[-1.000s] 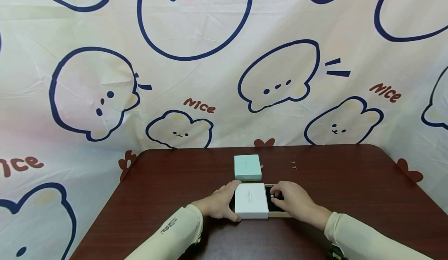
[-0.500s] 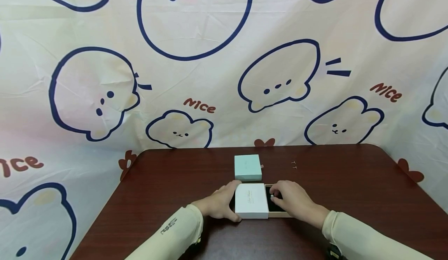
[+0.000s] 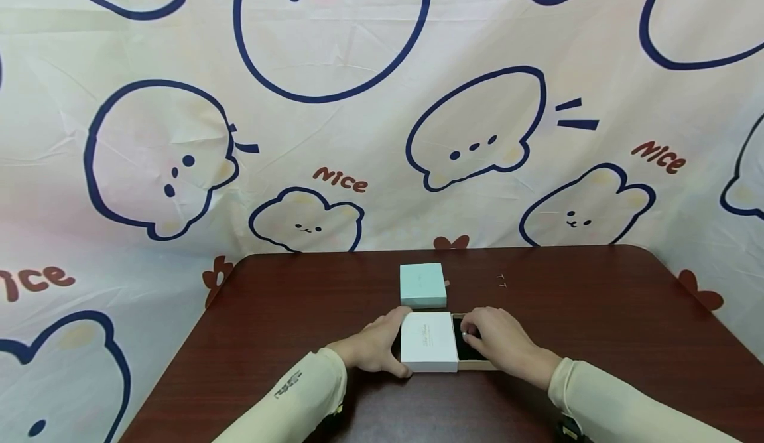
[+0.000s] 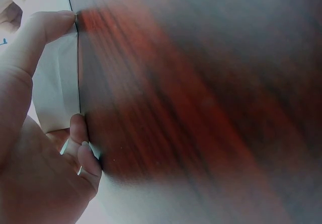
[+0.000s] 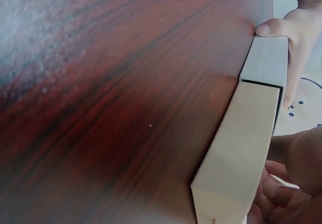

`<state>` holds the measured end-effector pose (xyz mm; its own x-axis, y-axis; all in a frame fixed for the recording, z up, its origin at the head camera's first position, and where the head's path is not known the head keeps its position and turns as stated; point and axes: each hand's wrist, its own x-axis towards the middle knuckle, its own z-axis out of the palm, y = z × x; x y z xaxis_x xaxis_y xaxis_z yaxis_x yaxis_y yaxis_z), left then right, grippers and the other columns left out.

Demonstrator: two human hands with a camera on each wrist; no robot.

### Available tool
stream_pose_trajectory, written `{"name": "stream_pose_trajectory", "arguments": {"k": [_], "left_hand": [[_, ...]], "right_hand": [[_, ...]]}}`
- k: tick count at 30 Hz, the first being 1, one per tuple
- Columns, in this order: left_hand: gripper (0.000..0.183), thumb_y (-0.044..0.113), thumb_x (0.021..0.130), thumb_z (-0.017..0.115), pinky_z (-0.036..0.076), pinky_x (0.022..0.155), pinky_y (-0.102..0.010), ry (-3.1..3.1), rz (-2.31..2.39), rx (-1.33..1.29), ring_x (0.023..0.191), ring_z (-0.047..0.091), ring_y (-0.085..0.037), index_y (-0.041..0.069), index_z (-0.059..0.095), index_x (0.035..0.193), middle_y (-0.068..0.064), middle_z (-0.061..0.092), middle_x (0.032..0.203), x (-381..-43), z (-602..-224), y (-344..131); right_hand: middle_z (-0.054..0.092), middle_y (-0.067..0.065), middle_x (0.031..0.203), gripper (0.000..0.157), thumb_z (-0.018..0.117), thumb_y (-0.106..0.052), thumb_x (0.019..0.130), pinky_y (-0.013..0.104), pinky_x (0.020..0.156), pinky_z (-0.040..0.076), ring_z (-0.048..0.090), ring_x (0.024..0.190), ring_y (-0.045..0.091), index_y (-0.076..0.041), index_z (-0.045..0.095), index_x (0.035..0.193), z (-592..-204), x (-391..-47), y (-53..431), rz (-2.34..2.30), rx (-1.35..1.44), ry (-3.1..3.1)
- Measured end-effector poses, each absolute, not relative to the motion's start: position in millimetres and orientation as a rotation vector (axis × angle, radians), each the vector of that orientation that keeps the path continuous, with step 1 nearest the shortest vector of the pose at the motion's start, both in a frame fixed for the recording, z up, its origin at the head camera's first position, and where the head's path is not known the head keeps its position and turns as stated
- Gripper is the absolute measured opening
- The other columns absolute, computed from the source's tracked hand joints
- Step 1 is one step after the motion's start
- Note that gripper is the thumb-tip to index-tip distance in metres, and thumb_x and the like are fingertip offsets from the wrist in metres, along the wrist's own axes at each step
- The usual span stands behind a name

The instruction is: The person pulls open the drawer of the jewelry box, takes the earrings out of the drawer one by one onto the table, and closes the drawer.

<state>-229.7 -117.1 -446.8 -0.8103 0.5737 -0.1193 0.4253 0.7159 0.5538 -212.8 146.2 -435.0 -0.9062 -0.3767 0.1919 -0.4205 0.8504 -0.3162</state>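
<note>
A white slide-out gift box (image 3: 428, 342) lies on the table with its drawer (image 3: 475, 365) pulled out to the right. My left hand (image 3: 375, 345) grips the closed end, thumb at the near side, fingers at the far side; the left wrist view shows the thumb (image 4: 59, 22) against the box wall. Over the black-lined drawer, my right hand (image 3: 504, 342) pinches a small shiny piece (image 3: 464, 333) between thumb and forefinger; I cannot tell its kind. The right wrist view shows the drawer's beige side (image 5: 236, 133) beside curled fingers (image 5: 279, 194).
Behind the white box stands a mint-green box (image 3: 421, 285) with a small tab on its right side. Two tiny gold T-shaped pieces (image 3: 501, 280) lie to its right on the dark wooden table (image 3: 585, 310). A printed cloth (image 3: 382, 138) hangs behind the table.
The right forearm has shifted slightly to the left, while its fingertips stay over the drawer. My left hand and both boxes keep their places.
</note>
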Motion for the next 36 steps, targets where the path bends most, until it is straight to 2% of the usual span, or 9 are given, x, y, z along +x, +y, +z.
{"name": "stream_pose_trajectory", "arguments": {"k": [36], "left_hand": [[0.102,0.032,0.070,0.090,0.041,0.100,-0.038,2.632,0.757,0.802,0.118,0.049,-0.018,0.012,0.031,0.151,0.000,0.050,0.137,-230.2,-446.0,-117.7]], "right_hand": [[0.067,-0.007,0.081,0.007,0.080,-0.009,0.084,0.028,0.069,0.051,0.059,0.076,0.006,-0.014,0.075,0.087,-429.5,-210.4,147.4,0.546,0.601,-2.917]]}}
